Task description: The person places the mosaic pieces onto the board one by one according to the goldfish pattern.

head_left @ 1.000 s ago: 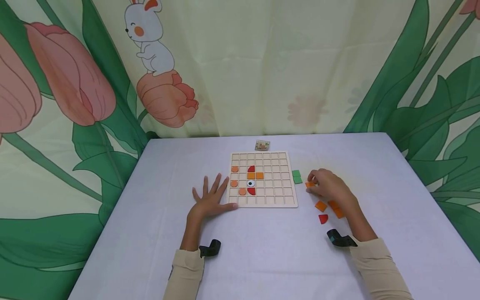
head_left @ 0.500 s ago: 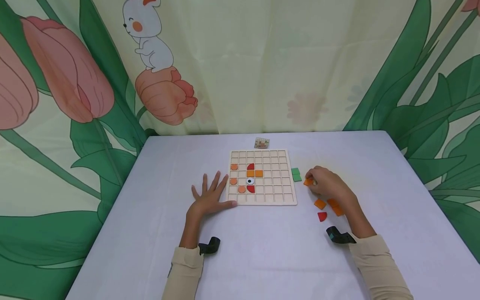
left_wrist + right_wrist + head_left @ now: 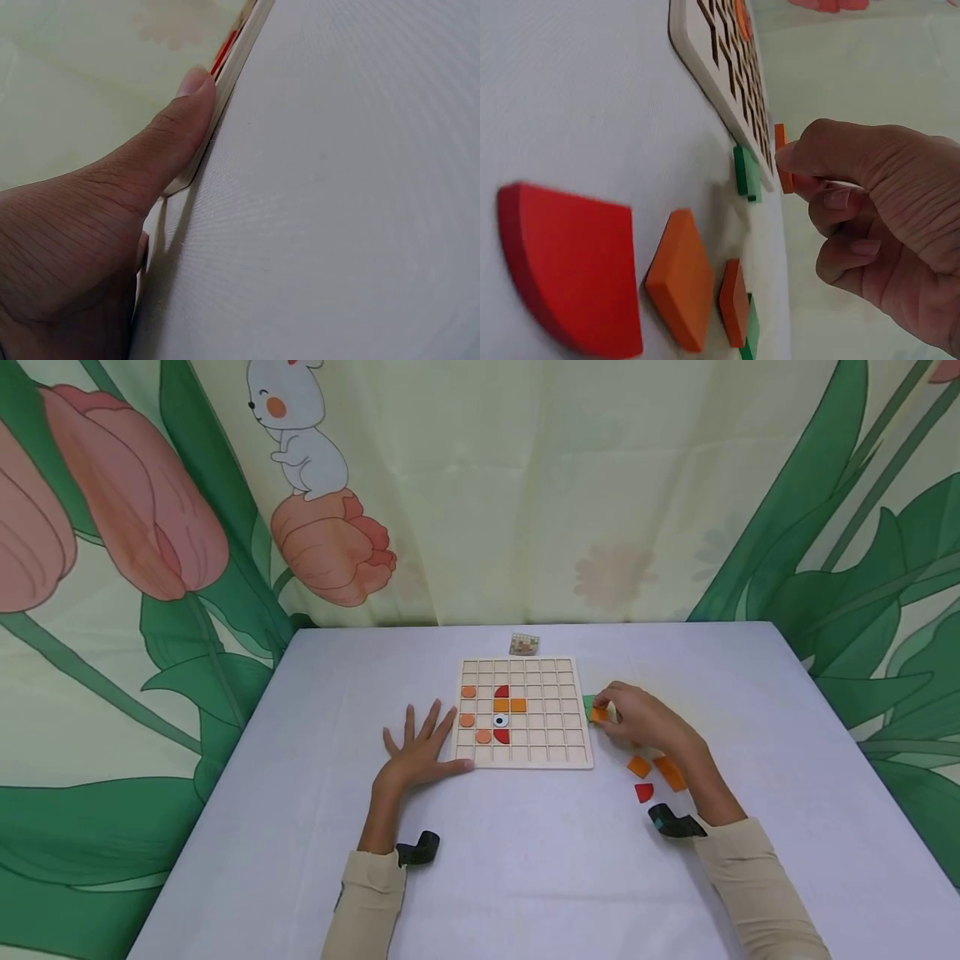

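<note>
A pale wooden grid board (image 3: 555,727) lies on the table. Set in its cells are orange discs (image 3: 483,737), red quarter-circles (image 3: 502,737), orange squares (image 3: 518,705) and a white eye disc (image 3: 500,721). My left hand (image 3: 415,767) rests with spread fingers at the board's left side, its thumb (image 3: 180,120) against the front edge. My right hand (image 3: 647,720) pinches an orange square tile (image 3: 781,142) between thumb and fingers, raised above the table. Below it in the head view, green square tiles (image 3: 746,172) lie by the board's right edge, partly covered by the hand.
Nearer my right wrist lie a loose orange tile (image 3: 639,767), another orange piece (image 3: 671,773) and a red quarter-circle (image 3: 644,792). Beyond the board's far edge sits a small patterned card (image 3: 524,644). A printed curtain (image 3: 480,510) hangs behind the white table (image 3: 525,860).
My right hand has lifted the orange square tile and moved it left, over the green tiles. My left hand stays at the board.
</note>
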`<action>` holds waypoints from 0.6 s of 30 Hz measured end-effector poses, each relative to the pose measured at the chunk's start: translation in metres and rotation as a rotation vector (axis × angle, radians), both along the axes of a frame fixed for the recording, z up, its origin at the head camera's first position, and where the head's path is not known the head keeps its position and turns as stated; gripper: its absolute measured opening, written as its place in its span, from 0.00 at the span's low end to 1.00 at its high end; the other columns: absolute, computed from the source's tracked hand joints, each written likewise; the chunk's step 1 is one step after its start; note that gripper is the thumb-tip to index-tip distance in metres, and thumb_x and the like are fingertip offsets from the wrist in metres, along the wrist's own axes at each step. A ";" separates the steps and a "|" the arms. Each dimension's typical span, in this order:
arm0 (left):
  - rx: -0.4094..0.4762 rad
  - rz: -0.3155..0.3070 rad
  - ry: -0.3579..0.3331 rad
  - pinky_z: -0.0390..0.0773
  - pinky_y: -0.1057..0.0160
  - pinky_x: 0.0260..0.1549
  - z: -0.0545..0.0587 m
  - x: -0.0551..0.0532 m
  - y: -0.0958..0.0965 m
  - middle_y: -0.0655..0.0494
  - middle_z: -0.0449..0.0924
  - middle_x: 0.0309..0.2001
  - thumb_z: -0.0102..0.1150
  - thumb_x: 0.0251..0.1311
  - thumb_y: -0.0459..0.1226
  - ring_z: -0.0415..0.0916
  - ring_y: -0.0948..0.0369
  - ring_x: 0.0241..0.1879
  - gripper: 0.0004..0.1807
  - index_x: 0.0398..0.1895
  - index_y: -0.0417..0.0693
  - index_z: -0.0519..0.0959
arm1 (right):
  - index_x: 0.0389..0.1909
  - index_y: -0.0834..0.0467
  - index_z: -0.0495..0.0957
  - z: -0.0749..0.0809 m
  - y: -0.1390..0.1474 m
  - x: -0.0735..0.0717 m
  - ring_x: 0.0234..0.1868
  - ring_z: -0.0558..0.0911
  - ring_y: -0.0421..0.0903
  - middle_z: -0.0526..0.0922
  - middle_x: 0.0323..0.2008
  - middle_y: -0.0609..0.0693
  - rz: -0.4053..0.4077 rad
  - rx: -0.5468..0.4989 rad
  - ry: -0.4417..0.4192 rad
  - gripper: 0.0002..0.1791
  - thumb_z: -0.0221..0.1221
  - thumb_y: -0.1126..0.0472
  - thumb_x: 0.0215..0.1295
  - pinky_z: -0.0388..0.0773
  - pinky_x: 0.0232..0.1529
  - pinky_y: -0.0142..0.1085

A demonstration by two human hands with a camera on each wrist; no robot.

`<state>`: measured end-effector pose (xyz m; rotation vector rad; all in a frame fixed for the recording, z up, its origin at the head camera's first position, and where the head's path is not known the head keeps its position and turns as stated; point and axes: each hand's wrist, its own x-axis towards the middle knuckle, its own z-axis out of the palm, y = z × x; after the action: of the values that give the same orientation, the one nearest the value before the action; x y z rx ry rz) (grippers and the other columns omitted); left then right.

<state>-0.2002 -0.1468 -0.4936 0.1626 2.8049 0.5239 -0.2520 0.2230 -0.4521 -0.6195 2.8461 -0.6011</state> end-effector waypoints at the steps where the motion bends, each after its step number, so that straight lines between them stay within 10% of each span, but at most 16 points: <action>1: 0.000 -0.001 0.000 0.23 0.24 0.62 0.000 0.000 0.000 0.58 0.27 0.80 0.57 0.49 0.71 0.14 0.43 0.76 0.57 0.79 0.67 0.41 | 0.50 0.63 0.80 0.001 -0.004 -0.001 0.34 0.75 0.46 0.79 0.48 0.56 0.021 -0.002 0.002 0.18 0.66 0.63 0.58 0.77 0.31 0.32; 18: -0.008 -0.003 0.007 0.25 0.24 0.62 0.003 0.002 0.002 0.57 0.29 0.80 0.58 0.50 0.69 0.16 0.41 0.76 0.57 0.79 0.66 0.43 | 0.47 0.60 0.82 -0.005 -0.075 -0.012 0.39 0.75 0.44 0.80 0.46 0.51 0.227 0.024 0.012 0.15 0.60 0.66 0.58 0.76 0.41 0.34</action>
<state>-0.1985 -0.1447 -0.4911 0.1674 2.8128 0.5121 -0.2636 0.1482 -0.4569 -0.9284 2.7350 -0.5254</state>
